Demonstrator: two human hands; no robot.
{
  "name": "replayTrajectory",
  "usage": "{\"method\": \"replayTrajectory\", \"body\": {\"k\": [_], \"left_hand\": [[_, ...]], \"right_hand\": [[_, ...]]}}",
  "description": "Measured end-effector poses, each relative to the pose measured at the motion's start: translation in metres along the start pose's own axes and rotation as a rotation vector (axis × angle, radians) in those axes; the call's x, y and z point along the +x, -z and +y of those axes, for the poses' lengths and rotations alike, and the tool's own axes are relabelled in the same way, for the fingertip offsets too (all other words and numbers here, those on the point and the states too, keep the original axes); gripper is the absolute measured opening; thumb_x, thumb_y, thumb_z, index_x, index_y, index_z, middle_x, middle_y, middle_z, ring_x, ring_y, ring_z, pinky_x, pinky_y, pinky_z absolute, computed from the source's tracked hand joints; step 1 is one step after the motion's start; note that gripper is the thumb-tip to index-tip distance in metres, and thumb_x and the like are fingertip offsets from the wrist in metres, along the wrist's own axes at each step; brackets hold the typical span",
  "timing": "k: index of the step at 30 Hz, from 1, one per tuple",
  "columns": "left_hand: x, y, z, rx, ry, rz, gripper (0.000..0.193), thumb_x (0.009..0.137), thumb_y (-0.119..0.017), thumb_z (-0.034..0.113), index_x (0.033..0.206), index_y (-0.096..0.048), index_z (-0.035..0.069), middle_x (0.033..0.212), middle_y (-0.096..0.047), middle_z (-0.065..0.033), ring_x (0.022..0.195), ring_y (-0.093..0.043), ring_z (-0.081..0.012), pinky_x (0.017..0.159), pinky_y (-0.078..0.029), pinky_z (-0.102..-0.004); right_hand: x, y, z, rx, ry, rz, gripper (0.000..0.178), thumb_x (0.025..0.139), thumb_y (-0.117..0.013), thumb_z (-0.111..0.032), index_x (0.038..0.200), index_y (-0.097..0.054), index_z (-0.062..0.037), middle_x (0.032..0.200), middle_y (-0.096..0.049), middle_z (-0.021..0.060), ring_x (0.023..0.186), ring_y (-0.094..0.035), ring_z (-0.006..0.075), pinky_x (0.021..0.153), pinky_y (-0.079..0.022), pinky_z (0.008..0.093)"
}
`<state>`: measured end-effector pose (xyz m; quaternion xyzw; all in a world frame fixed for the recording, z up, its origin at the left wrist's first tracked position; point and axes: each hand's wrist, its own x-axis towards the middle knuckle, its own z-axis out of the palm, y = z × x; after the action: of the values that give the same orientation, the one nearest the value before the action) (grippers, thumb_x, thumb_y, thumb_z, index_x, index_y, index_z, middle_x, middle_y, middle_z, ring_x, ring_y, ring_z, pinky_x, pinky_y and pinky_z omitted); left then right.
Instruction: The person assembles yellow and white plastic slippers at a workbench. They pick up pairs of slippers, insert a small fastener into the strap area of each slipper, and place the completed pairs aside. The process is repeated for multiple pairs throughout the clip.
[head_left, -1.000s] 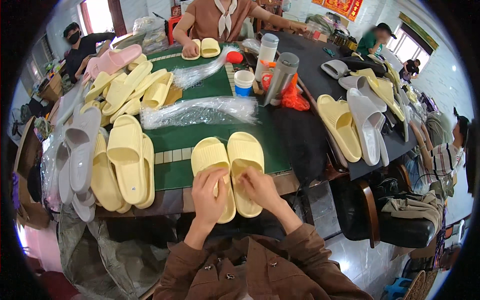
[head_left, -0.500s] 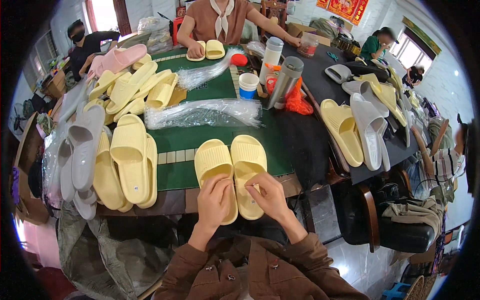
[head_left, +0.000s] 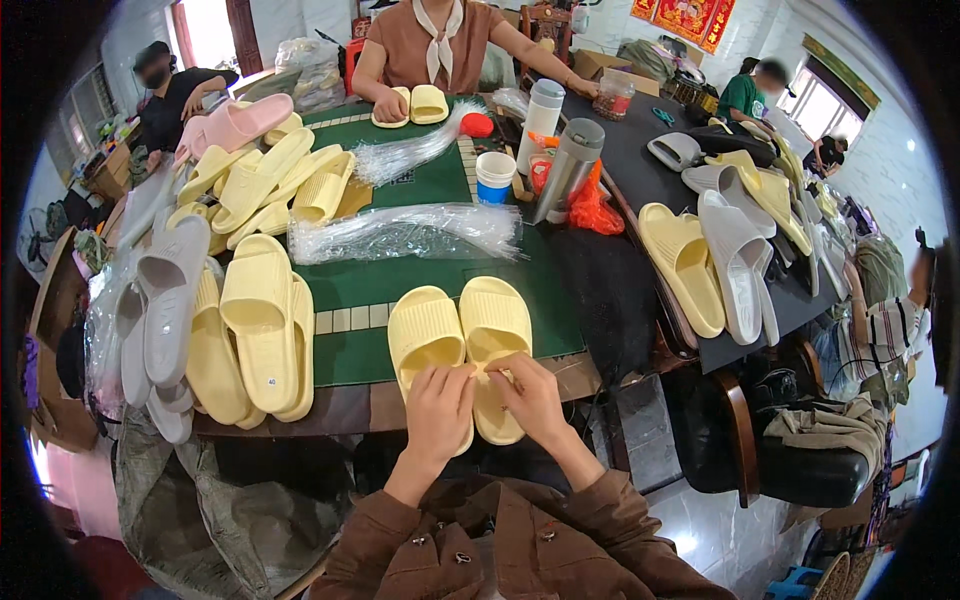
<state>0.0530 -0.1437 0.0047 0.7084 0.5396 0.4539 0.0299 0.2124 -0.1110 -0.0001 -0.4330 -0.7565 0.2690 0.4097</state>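
Note:
Two pale yellow slide slippers lie side by side at the table's near edge, toes pointing away from me: a left slipper and a right slipper. My left hand is over the left slipper's heel half, thumb and fingertips pinched together. My right hand is over the right slipper's footbed, also pinching. The fingertips of both hands come close together between the slippers. Whatever they hold is too small or thin to make out. Beyond the slippers a bundle of clear plastic strands lies across the green mat.
Yellow slippers, grey slippers and a pink slipper are heaped at left. A paper cup and steel flask stand farther back. More slippers lie at right. Across the table a person touches another yellow pair.
My hands have drawn closer together, the right one moving left and both slightly lower in view. The slippers also appear a little lower, as does much of the near scene.

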Motion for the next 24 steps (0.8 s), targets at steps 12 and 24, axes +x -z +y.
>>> {"method": "replayTrajectory", "body": {"k": [12,24], "left_hand": [[0.000,0.007,-0.013,0.169,-0.013,-0.018,0.013,0.081,-0.064,0.005,0.094,-0.065,0.005,0.081,-0.057,-0.0098,0.083,-0.055,-0.0301,0.072,-0.045,-0.0405],[-0.005,0.006,-0.007,0.088,-0.046,0.030,0.012,0.081,-0.065,0.002,0.092,-0.063,0.003,0.086,-0.062,-0.0113,0.088,-0.058,-0.0303,0.080,-0.043,-0.0419]], "right_hand": [[0.005,-0.002,-0.016,0.061,-0.069,0.038,0.028,0.084,-0.065,-0.003,0.112,-0.062,-0.0080,0.111,-0.063,0.0084,0.073,-0.063,0.0212,0.059,-0.049,0.0292],[0.002,0.002,0.002,0.039,-0.051,0.178,0.007,0.089,-0.060,0.001,0.096,-0.061,-0.0001,0.083,-0.056,0.0099,0.061,-0.054,0.0157,0.053,-0.043,0.0291]]}}
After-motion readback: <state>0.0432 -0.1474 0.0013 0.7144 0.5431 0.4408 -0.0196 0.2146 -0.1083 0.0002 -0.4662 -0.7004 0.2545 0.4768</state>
